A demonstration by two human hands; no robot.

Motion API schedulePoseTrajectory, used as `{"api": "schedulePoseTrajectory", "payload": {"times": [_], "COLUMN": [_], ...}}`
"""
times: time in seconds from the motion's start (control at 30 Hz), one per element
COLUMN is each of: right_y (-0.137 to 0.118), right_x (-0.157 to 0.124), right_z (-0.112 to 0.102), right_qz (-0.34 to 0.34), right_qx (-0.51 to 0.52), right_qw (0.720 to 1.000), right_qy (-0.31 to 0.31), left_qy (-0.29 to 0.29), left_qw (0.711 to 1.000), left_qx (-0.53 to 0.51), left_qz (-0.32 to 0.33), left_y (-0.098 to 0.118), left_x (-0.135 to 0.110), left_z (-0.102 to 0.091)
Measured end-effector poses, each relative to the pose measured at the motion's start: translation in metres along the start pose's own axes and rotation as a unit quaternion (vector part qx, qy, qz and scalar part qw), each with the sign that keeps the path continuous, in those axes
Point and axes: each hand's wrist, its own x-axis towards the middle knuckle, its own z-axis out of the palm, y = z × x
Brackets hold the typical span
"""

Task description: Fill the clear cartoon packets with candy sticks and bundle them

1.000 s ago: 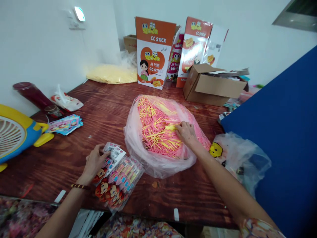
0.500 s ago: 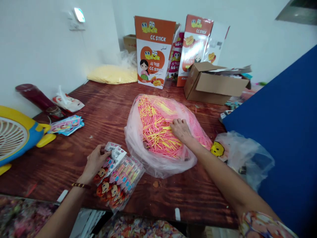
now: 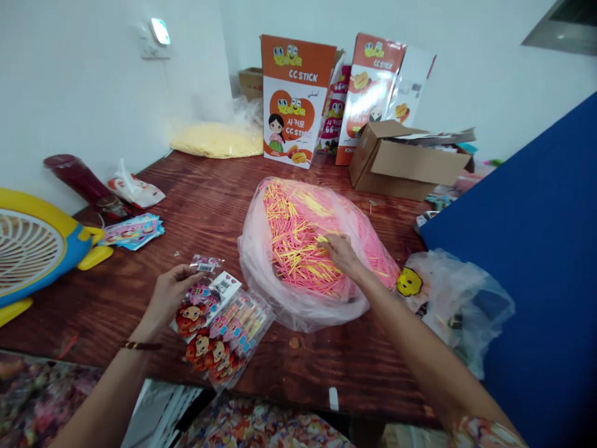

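Note:
My left hand (image 3: pixel 170 294) pinches the top edge of a small clear printed packet (image 3: pixel 194 311) with a red-haired cartoon figure on it. Beside that packet, several similar packets (image 3: pixel 242 330) with pink and yellow contents lie overlapped at the table's front edge. A large open clear plastic bag (image 3: pixel 259 283) sits in the middle, full of thin pink and yellow sticks (image 3: pixel 298 249). Inside its opening, my right hand (image 3: pixel 342 252) has its fingers drawn together over the sticks, with yellow pieces at the fingertips.
Orange and white cartons (image 3: pixel 293 99) and an open brown box (image 3: pixel 410 165) stand at the back. Left are a yellow and blue fan (image 3: pixel 69 242), a dark red bottle (image 3: pixel 84 180), tissues (image 3: pixel 135 188) and printed wrappers (image 3: pixel 135 230). A crumpled plastic bag (image 3: pixel 466 298) lies right, by a blue panel (image 3: pixel 527 218).
My right hand's fingers have gone from spread over the sticks to pinched together. My left hand has shifted slightly left, and more of its packet's printed face shows. The view has moved slightly.

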Motion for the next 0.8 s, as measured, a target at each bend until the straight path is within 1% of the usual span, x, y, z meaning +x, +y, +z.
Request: {"api": "schedulePoseTrajectory", "payload": {"times": [0.07,0.1,0.17,0.23,0.3,0.37,0.4,0.5,0.63,0.73,0.8], "right_y": [-0.008,-0.013,-0.02,-0.025,-0.027,-0.027,-0.026,-0.027,-0.033,-0.036,-0.036], "right_x": [-0.005,-0.009,-0.016,-0.024,-0.03,-0.035,-0.037,-0.044,-0.058,-0.066,-0.068], "right_z": [0.002,0.004,0.009,0.014,0.02,0.024,0.025,0.029,0.039,0.047,0.05], "right_qz": [0.027,0.049,0.11,0.163,0.191,0.198,0.2,0.198,0.169,0.151,0.143], "right_qx": [0.113,0.178,0.285,0.341,0.362,0.368,0.371,0.38,0.417,0.423,0.435], "right_qw": [0.993,0.983,0.952,0.926,0.912,0.908,0.907,0.902,0.89,0.891,0.886], "right_qy": [0.009,0.011,0.006,0.0,0.005,0.018,0.025,0.047,0.069,0.064,0.071], "left_qy": [0.01,0.015,0.023,0.018,-0.006,-0.034,-0.038,-0.014,0.012,0.027,0.033], "left_qw": [1.0,1.0,1.0,1.0,1.0,0.999,0.999,1.0,0.998,0.994,0.992], "left_qx": [-0.014,-0.014,-0.009,-0.006,-0.002,0.001,-0.001,-0.016,-0.065,-0.103,-0.123], "left_qz": [0.001,0.002,0.002,0.002,-0.003,-0.009,-0.009,-0.001,-0.011,-0.004,-0.004], "left_y": [0.013,0.018,0.025,0.025,0.022,0.018,0.017,0.021,0.037,0.054,0.068], "left_x": [-0.003,-0.004,-0.005,-0.005,-0.004,-0.003,-0.004,-0.005,-0.012,-0.02,-0.026], "left_z": [-0.002,-0.002,-0.003,-0.003,0.0,0.002,0.003,0.005,0.007,0.012,0.016]}}
